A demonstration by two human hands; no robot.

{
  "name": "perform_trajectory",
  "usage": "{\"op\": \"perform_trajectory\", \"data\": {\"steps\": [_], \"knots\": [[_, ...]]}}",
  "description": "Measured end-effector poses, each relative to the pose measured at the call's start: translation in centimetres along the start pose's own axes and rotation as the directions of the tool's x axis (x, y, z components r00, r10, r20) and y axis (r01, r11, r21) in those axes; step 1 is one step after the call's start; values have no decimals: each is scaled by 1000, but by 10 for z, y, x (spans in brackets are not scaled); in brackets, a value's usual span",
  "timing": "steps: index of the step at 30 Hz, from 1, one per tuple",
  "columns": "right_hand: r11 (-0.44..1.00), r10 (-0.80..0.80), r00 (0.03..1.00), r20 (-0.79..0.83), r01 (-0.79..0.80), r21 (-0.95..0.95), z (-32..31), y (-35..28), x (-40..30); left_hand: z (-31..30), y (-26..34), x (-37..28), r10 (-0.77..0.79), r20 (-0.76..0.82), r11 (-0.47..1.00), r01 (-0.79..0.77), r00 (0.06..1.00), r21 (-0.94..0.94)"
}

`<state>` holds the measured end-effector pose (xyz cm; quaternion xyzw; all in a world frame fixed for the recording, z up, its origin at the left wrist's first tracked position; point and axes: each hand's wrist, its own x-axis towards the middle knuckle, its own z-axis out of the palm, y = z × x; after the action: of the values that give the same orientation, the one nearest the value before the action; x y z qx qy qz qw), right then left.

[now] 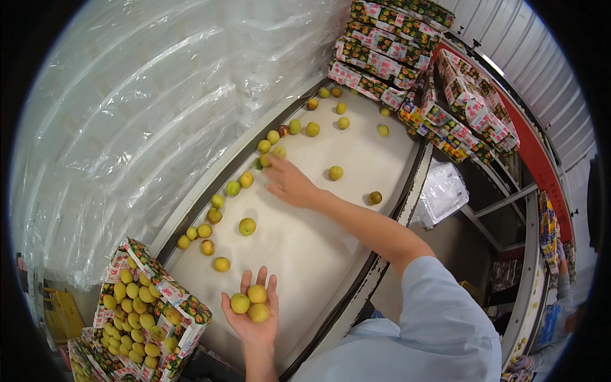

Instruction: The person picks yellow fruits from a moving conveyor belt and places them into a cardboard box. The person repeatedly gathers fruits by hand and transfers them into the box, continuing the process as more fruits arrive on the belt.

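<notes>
My left hand (255, 308) is palm up near the low end of the white sorting surface (291, 238), cupping several yellow-green round fruits (258, 313). Further up, my right hand (289, 181) reaches over a row of fruits along the far edge. Its fingers are blurred at a yellow fruit (265, 160); whether they grip it I cannot tell. More fruits lie on the surface, among them a yellow one (335, 173) and a brownish one (374, 197). A printed cardboard box (191, 310) full of such fruits stands at the lower left, beside my left hand.
Stacked printed cardboard boxes (382, 57) stand at the top end. Plastic-wrapped white stacks (157, 119) line the far side. A raised metal edge (405, 205) runs along my side, with a wrapped white foam tray (441, 193) beyond. Another person's gloved hand (519, 364) shows at lower right.
</notes>
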<state>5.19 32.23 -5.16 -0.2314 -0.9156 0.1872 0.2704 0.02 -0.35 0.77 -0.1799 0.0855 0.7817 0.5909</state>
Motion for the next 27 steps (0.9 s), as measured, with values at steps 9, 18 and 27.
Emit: {"op": "perform_trajectory", "data": {"steps": [9, 18, 27], "knots": [[840, 462, 850, 252, -329, -431, -93, -27, -71, -5, -1, -1, -36, 54, 998, 38, 998, -51], [817, -55, 793, 607, -314, 484, -95, -138, -49, 5, -13, 0, 95, 63, 995, -97, 993, 35], [957, 290, 945, 152, -287, -42, 39, -92, 59, 9, 0, -2, 128, 59, 991, -129, 990, 15]]}}
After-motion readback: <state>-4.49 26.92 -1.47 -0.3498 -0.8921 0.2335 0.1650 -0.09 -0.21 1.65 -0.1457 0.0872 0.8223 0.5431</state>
